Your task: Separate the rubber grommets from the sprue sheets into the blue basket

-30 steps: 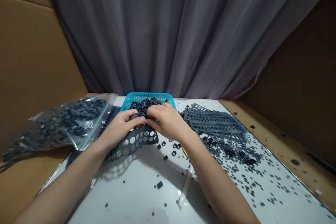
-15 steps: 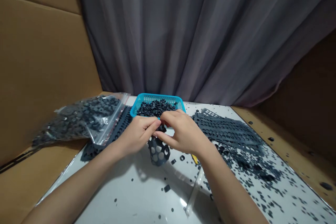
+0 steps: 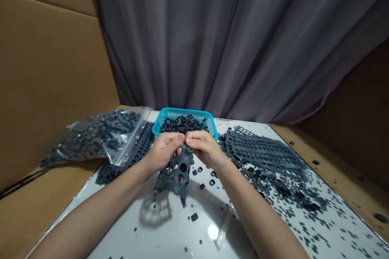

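Note:
A floppy black rubber sheet (image 3: 174,176) full of round holes hangs from both of my hands above the white table (image 3: 170,226). My left hand (image 3: 161,151) pinches its top edge with closed fingers. My right hand (image 3: 203,147) grips the same top edge, thumb against fingers, right beside the left. Just behind the hands stands a blue plastic basket (image 3: 209,119) filled with small black rubber pieces.
A clear zip bag of black pieces (image 3: 97,137) lies at the left over more punched sheets (image 3: 133,153). A pile of grey punched sheets (image 3: 261,149) and many loose black pieces (image 3: 291,198) cover the right side. Cardboard walls and a grey curtain enclose the table.
The sheet was spread flat between my hands, then bunched up, and now hangs unfolded lower. Both hands have drawn close together at its top edge.

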A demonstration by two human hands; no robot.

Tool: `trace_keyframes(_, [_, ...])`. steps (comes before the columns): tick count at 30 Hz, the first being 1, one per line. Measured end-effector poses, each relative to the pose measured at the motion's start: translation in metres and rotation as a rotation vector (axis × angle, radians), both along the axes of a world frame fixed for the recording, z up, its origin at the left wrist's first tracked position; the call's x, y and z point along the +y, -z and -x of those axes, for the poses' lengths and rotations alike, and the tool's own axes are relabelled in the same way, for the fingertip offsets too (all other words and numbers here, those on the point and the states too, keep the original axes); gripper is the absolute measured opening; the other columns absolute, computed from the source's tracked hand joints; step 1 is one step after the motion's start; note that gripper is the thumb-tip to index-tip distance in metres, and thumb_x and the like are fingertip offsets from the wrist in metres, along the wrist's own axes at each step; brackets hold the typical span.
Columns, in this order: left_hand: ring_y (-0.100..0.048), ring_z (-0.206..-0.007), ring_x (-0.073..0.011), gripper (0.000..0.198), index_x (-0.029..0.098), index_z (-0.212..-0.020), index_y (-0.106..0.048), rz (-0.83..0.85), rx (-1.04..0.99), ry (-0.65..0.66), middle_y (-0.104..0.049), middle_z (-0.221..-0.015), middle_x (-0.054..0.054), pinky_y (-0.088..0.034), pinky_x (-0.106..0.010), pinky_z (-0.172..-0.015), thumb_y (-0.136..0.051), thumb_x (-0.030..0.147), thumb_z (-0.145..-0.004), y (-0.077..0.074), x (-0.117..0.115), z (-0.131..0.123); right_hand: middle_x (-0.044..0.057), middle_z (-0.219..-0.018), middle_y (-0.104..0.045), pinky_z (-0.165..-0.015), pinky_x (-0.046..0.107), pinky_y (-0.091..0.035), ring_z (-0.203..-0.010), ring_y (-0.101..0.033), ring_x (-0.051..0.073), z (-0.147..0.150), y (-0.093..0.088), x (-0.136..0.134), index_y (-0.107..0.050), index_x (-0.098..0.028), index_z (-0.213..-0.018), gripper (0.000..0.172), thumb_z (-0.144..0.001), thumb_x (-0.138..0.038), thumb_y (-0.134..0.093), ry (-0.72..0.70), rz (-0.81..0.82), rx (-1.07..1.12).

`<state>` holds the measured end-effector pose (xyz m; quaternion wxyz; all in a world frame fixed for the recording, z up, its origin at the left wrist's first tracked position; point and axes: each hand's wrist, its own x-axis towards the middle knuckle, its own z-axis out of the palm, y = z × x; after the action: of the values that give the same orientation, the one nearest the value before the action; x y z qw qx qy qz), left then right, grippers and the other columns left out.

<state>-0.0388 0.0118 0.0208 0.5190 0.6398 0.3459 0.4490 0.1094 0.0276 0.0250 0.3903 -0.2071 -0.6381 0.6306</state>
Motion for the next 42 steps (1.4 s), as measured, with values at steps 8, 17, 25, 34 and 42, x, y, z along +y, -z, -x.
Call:
trace_keyframes(8, [-0.031, -0.04, -0.0052, 0.042, 0.018, -0.054, -0.04, 0.113, -0.332, -0.376, -0.036, -0.044, 0.008, -0.027, -0.019, -0.041, -0.064, 0.05, -0.065, -0.007, 0.004, 0.001, -0.005, -0.055, -0.026, -0.06, 0.028, -0.036, -0.049, -0.026, 0.011, 0.004, 0.001, 0.011, -0.033, -0.021, -0.061, 0.031, -0.086, -0.037, -0.044, 0.26, 0.006, 0.47])
trace_keyframes(17, [-0.041, -0.047, -0.0088, 0.035, 0.016, -0.063, -0.052, -0.166, 0.017, -0.394, -0.049, -0.051, 0.003, -0.03, -0.02, -0.045, -0.044, 0.042, -0.085, -0.001, 0.005, 0.002, -0.004, -0.061, -0.037, -0.054, 0.024, -0.026, -0.056, -0.032, 0.01, -0.019, -0.006, 0.015, -0.045, -0.019, -0.071, 0.014, -0.083, -0.026, -0.044, 0.335, -0.267, -0.131])
trace_keyframes(25, [-0.035, -0.056, -0.0095, 0.034, 0.017, -0.06, -0.041, -0.364, 0.274, -0.37, -0.034, -0.057, 0.005, -0.028, -0.022, -0.053, -0.042, 0.037, -0.087, 0.0, 0.002, 0.004, -0.003, -0.062, -0.041, -0.056, 0.025, -0.026, -0.058, -0.038, 0.011, -0.007, -0.014, -0.006, -0.038, -0.019, -0.067, 0.026, -0.084, -0.034, -0.05, 0.38, -0.711, -0.596])
trace_keyframes(34, [-0.033, -0.052, -0.0077, 0.04, 0.016, -0.059, -0.043, -0.101, 0.233, 0.006, -0.036, -0.054, 0.005, -0.026, -0.02, -0.048, -0.05, 0.048, -0.08, -0.007, 0.013, 0.01, -0.004, -0.059, -0.032, -0.054, 0.024, -0.024, -0.057, -0.031, 0.009, -0.009, 0.0, 0.006, -0.039, -0.018, -0.06, 0.033, -0.086, -0.036, -0.047, 0.148, -0.398, -0.313])
trace_keyframes(42, [-0.023, -0.032, -0.0017, 0.045, 0.017, -0.056, -0.039, 0.204, -0.279, -0.009, -0.035, -0.042, 0.01, -0.016, -0.016, -0.033, -0.067, 0.05, -0.066, 0.005, 0.007, -0.001, -0.003, -0.056, -0.041, -0.049, 0.023, -0.027, -0.052, -0.034, 0.009, 0.015, 0.012, -0.003, -0.05, -0.017, -0.058, 0.03, -0.069, -0.042, -0.063, 0.16, 0.155, 0.21])
